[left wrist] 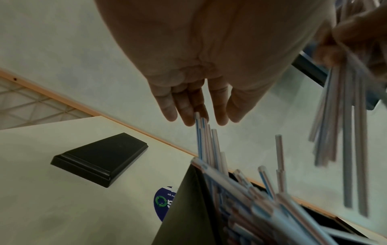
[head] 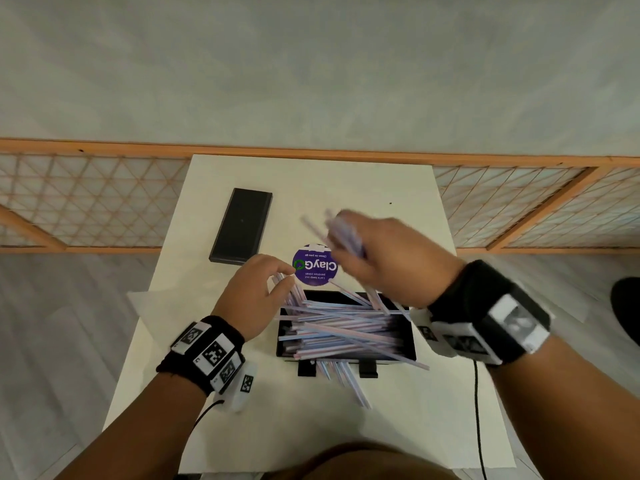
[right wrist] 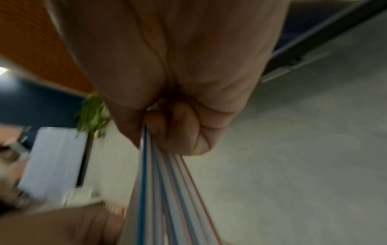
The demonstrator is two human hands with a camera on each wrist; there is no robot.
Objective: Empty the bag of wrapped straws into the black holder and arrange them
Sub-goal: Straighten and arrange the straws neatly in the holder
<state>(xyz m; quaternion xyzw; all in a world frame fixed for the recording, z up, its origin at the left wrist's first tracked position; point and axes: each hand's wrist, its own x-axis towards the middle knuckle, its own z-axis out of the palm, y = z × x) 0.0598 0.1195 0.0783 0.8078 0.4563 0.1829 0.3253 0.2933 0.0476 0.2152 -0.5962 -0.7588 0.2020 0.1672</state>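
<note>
Gripping a bundle of wrapped straws point(head: 343, 233) in my right hand point(head: 391, 261), fingers curled tight round it; the right wrist view confirms the fist closed on several blue- and red-striped straws. The bundle is raised above the far right of the black holder point(head: 408, 344), blurred.

My left hand point(head: 254, 296) is at the holder's far left corner, fingers extended and relaxed, tips touching the upper ends of a few straws that lean out there. It holds nothing that I can see.

Step in hand, by my judgement: arranging. The emptying looks done; the holder carries a crossed heap of straws point(head: 339, 327), several overhanging the near rim onto the table point(head: 398, 427). The bag itself I cannot identify for certain; a pale sheet shows at the table's left edge.

Next move calls for laying the bundle in parallel with the holder's long side, then gathering the overhanging strays. Risk: light wrappers slide and tip out.

Surface: white table, with a flat black lid point(head: 241, 226) lying far left, well apart from the holder, and a round purple sticker point(head: 315, 268) just beyond the holder. Room: grey floor, wooden lattice screen point(head: 86, 199) behind.
</note>
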